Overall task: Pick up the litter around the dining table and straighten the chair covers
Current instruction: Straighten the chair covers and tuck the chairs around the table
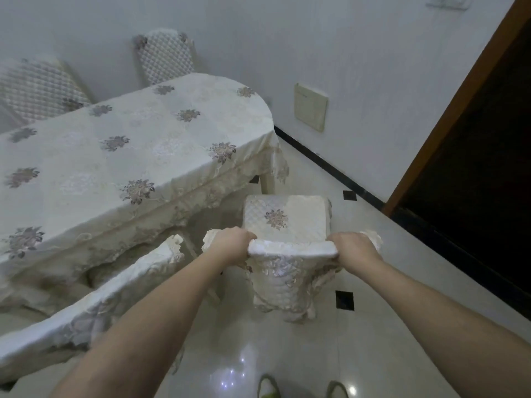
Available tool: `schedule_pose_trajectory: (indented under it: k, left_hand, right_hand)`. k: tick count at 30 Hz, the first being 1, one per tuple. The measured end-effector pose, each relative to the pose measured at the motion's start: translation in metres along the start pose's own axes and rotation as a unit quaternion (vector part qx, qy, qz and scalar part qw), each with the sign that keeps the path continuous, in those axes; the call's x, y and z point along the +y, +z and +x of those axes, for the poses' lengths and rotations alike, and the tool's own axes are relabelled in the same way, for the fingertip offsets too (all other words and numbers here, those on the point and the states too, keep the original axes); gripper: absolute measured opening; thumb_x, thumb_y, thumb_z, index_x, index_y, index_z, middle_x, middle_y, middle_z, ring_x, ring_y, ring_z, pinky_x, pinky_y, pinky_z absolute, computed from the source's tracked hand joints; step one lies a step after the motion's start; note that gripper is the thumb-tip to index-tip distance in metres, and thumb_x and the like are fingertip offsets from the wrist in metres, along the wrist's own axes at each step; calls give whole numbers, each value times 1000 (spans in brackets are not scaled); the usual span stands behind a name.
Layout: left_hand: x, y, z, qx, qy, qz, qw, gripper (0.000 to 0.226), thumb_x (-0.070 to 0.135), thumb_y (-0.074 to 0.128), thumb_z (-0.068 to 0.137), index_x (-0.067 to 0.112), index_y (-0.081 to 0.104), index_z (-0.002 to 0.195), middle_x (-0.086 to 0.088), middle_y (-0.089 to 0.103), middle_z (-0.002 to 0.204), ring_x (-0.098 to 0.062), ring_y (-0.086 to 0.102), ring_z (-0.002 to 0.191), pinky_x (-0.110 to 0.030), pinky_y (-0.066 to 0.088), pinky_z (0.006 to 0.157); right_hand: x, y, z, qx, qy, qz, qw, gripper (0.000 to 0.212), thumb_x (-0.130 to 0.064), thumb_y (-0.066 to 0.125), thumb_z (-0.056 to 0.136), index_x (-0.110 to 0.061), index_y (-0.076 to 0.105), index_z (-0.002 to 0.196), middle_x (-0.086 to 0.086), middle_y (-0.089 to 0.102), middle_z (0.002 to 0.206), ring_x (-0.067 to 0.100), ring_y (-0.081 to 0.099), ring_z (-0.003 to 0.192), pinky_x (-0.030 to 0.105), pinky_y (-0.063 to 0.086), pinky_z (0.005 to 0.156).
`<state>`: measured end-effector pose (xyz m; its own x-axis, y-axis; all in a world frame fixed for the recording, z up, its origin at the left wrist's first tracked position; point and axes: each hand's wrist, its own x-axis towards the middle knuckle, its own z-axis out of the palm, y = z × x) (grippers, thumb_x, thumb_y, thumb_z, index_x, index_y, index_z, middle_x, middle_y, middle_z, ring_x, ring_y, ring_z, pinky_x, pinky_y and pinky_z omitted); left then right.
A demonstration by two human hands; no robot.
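Cream brocade is bunching under my fingers: I am gripping the chair cover (291,249) at the backrest top, lower centre of the frame, my left hand (230,244) curled round its left corner and my right hand (355,249) round its right. Its long edge is running side to side between my hands, both equally near, so I am judging an even downward tug comes next.
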<state>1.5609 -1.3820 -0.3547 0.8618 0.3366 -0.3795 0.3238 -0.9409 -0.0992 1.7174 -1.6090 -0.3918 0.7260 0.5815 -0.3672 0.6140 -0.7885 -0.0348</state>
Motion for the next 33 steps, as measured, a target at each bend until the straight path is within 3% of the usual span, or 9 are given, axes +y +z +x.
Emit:
schedule_pose_trajectory:
  k: [5, 10, 17, 22, 26, 33]
  left_hand:
    - [2, 9, -21, -7, -17, -39, 999, 21, 24, 58, 78, 30, 63, 98, 3, 67, 94, -23, 64, 85, -30, 40, 62]
    - [4, 23, -33, 26, -55, -68, 996, 24, 33, 56, 75, 35, 64, 97, 6, 68, 87, -21, 65, 82, -33, 53, 67]
    - [25, 29, -57, 37, -91, -53, 994, 27, 41, 53, 79, 33, 64, 102, 4, 69, 93, -24, 65, 86, -30, 45, 64]
    - [39, 37, -63, 41, -128, -45, 990, 25, 39, 50, 83, 32, 64, 102, 4, 69, 93, -23, 65, 83, -31, 48, 67]
    - [42, 39, -57, 36, -147, -42, 988, 26, 38, 49, 81, 31, 63, 101, 4, 69, 92, -22, 64, 82, -30, 47, 65]
    - [41, 20, -36, 44, -160, -61, 984, 23, 39, 51, 83, 30, 62, 101, 4, 68, 93, -22, 63, 82, -28, 41, 60]
  right_hand:
    - [9, -2, -17, 60, -105, -17, 993, 21, -20, 60, 82, -33, 62, 99, -3, 66, 95, 19, 59, 85, 31, 51, 75]
    - [11, -22, -18, 54, -155, -29, 986, 30, -14, 56, 86, -28, 60, 113, 2, 63, 107, 24, 60, 99, 32, 46, 78]
    - [12, -40, -4, 31, -225, -51, 973, 29, -13, 54, 87, -25, 61, 112, 5, 62, 114, 25, 58, 104, 33, 46, 82]
    - [11, -44, 10, 26, -254, -81, 964, 32, -13, 51, 88, -26, 59, 116, 2, 60, 118, 24, 56, 110, 29, 33, 73]
    - [11, -40, 30, 39, -275, -63, 958, 33, -11, 55, 82, -27, 63, 111, 2, 64, 113, 23, 59, 103, 31, 42, 80]
    - [11, -48, 71, 61, -271, -42, 960, 34, -16, 62, 81, -29, 64, 112, 1, 65, 110, 23, 59, 102, 31, 42, 82]
